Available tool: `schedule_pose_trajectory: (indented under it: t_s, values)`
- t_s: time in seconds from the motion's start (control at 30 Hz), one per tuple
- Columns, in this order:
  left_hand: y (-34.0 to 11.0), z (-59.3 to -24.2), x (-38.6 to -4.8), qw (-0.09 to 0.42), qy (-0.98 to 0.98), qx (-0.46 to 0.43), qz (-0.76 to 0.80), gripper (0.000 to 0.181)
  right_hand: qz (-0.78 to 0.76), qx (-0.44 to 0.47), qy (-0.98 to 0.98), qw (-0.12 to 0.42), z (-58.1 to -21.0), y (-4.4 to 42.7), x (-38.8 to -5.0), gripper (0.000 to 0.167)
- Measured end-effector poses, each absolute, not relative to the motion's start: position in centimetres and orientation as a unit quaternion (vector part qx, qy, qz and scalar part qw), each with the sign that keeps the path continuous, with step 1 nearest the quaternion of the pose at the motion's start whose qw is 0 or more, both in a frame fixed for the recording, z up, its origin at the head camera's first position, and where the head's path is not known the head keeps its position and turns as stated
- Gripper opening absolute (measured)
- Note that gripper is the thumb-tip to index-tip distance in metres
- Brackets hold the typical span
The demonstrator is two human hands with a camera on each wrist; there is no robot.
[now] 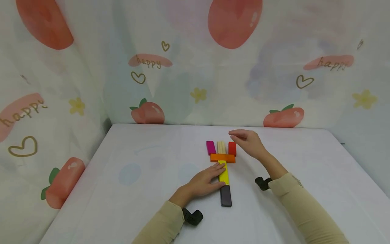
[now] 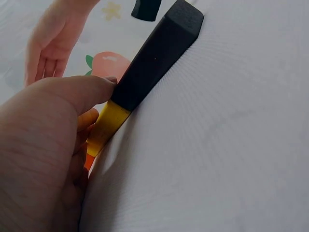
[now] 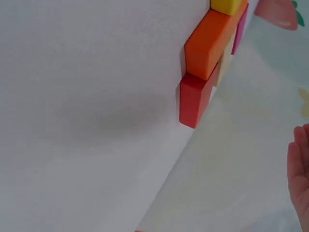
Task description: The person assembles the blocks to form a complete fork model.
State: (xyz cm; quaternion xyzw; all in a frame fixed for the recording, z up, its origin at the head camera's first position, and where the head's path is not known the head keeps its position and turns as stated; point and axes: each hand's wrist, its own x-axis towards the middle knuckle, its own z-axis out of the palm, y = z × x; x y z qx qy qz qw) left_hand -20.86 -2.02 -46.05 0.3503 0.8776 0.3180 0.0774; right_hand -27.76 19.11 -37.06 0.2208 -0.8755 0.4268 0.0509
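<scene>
Flat coloured blocks lie touching or close together on the white table. A black block [image 1: 226, 196] is nearest, then a yellow block [image 1: 224, 176], with an orange block [image 1: 222, 158] crosswise beyond it. Behind the orange one lie a magenta block [image 1: 210, 147], cream-coloured pieces [image 1: 221, 147] and a red block [image 1: 232, 148]. My left hand [image 1: 204, 181] rests with extended fingers on the yellow block, its thumb by the joint with the black one. Raised beside the red block, my right hand [image 1: 250, 144] holds nothing, its fingers loosely extended.
The white table [image 1: 146, 203] ends at a hanging cloth [image 1: 182, 84] printed with peaches, hearts and flowers. Each wrist wears a black camera mount, one [image 1: 193, 217] on the left and another [image 1: 262, 183] on the right.
</scene>
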Motion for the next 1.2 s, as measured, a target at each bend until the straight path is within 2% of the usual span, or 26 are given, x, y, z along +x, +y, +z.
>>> schedule_pose_trajectory:
  t_s: [0.17, 0.33, 0.5, 0.63, 0.87, 1.03, 1.2]
  values:
    - [-2.3, -46.2, -21.0, 0.070, 0.880, 0.344, 0.320, 0.058, 0.502, 0.158, -0.847, 0.076, -39.0, 22.2, -27.5, 0.035]
    - [-2.5, -46.5, -21.2, 0.060, 0.880, 0.346, 0.318, 0.057, 0.534, 0.128, -0.833, 0.068, -41.5, 24.8, -27.7, 0.035]
    - [-2.5, -46.6, -21.3, 0.062, 0.879, 0.345, 0.322, 0.058, 0.535, 0.112, -0.835, 0.069, -39.1, 24.2, -24.5, 0.040]
    - [-2.5, -46.6, -21.2, 0.063, 0.878, 0.346, 0.324, 0.058, 0.556, 0.095, -0.822, 0.076, -39.1, 24.8, -23.5, 0.039]
    - [-2.9, -46.5, -20.9, 0.060, 0.878, 0.351, 0.321, 0.057, 0.637, 0.116, -0.757, 0.087, -40.4, 26.1, -23.2, 0.032]
    - [-3.1, -46.3, -20.8, 0.054, 0.876, 0.347, 0.331, 0.056, 0.644, 0.110, -0.751, 0.097, -39.8, 26.3, -23.0, 0.034]
    - [-3.1, -46.2, -21.0, 0.060, 0.873, 0.334, 0.350, 0.057, 0.653, 0.107, -0.743, 0.099, -39.7, 26.9, -23.1, 0.026]
